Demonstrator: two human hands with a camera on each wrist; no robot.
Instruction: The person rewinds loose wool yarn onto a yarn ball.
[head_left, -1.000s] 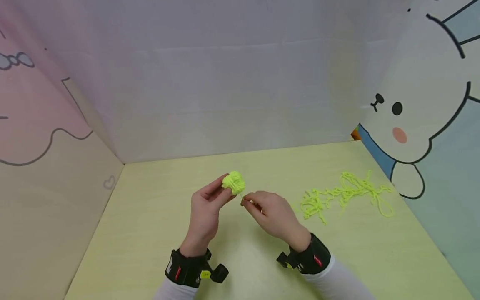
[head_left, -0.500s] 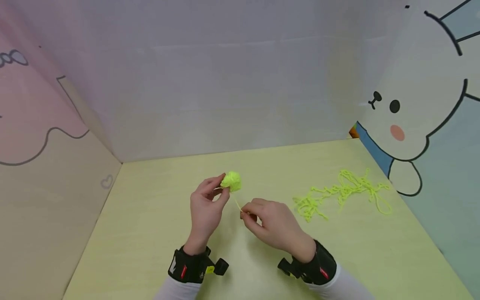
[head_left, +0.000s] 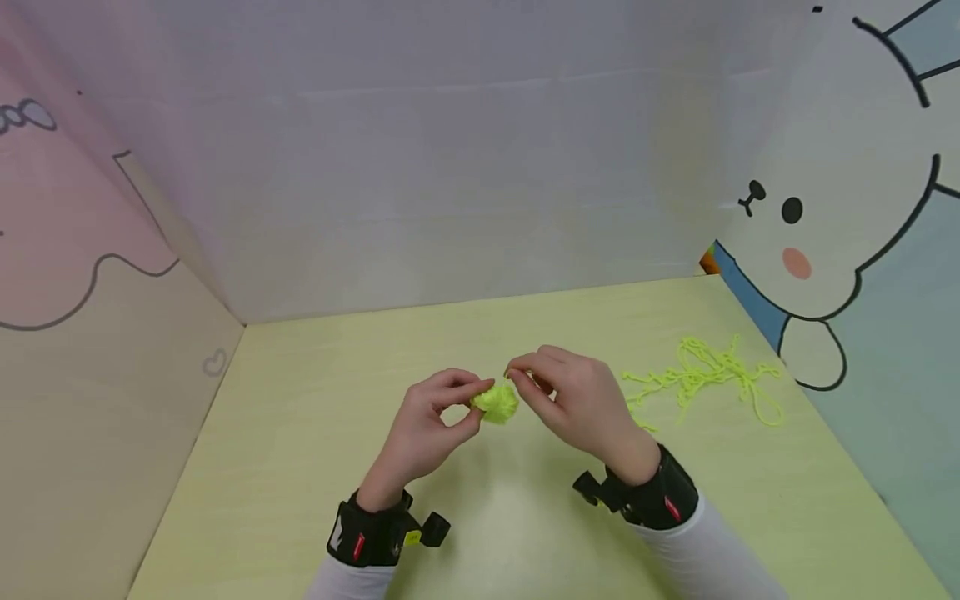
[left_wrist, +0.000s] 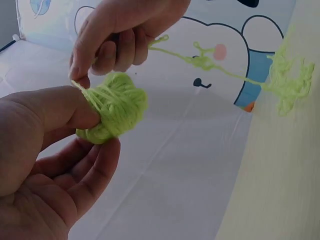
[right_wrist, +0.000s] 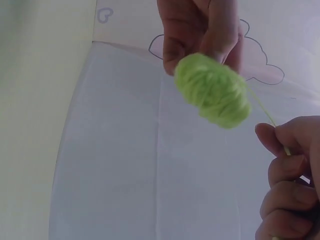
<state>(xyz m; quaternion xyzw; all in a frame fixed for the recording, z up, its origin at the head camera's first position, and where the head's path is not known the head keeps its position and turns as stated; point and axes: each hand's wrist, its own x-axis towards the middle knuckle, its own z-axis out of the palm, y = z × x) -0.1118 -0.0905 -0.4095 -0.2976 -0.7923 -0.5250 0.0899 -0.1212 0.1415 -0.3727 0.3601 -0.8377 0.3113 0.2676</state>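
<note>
My left hand (head_left: 431, 425) pinches a small neon-yellow ball of yarn (head_left: 498, 404) between thumb and fingers, above the table. In the left wrist view the yarn ball (left_wrist: 120, 105) shows strands wound across it, its left end covered by the thumb and fingers. My right hand (head_left: 581, 400) pinches a single yarn strand (right_wrist: 261, 106) with thumb and forefinger, just up and right of the ball. That strand stretches taut from ball to fingertips in the right wrist view. Behind the right hand, more yarn trails off in the left wrist view.
A loose tangle of the same yarn (head_left: 705, 375) lies on the pale yellow table (head_left: 337, 358) at the right, partly behind my right hand. A whitish curtain (head_left: 465, 183) closes off the back, and printed panels with cartoon figures stand at both sides.
The left hand has turned and brought the ball lower and rightward. The right hand, first dropping below the ball with the strand, has swung up to its upper right. The tangle's left end has shifted.
</note>
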